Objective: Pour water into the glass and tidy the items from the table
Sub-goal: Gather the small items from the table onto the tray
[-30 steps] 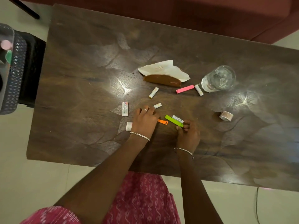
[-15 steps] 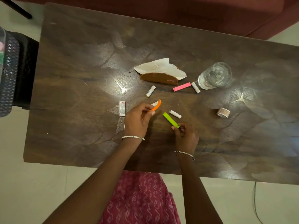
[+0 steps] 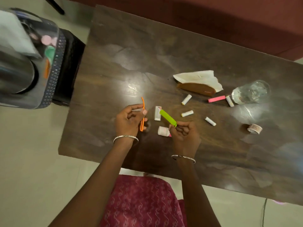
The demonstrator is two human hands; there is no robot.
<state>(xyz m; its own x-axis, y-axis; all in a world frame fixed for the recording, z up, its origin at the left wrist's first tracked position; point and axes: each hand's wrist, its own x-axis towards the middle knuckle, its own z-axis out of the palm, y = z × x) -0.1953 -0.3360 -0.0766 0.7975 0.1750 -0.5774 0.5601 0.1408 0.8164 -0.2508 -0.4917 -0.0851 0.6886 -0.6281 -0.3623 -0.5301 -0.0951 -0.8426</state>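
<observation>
Left of the glass (image 3: 251, 92), left hand (image 3: 127, 121) pinches an orange clip (image 3: 142, 114); right hand (image 3: 184, 134) pinches a green clip (image 3: 168, 118).

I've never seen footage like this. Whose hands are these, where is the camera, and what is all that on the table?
No machine: these are a person's two bare hands. Every picture comes from one camera worn on their head, looking down. The left hand pinches an orange strip; the right hand holds a green stick. On the dark table lie small white rolls, a pink stick, a tape roll, a tissue holder and a clear glass. A basket stands beside the table.
</observation>
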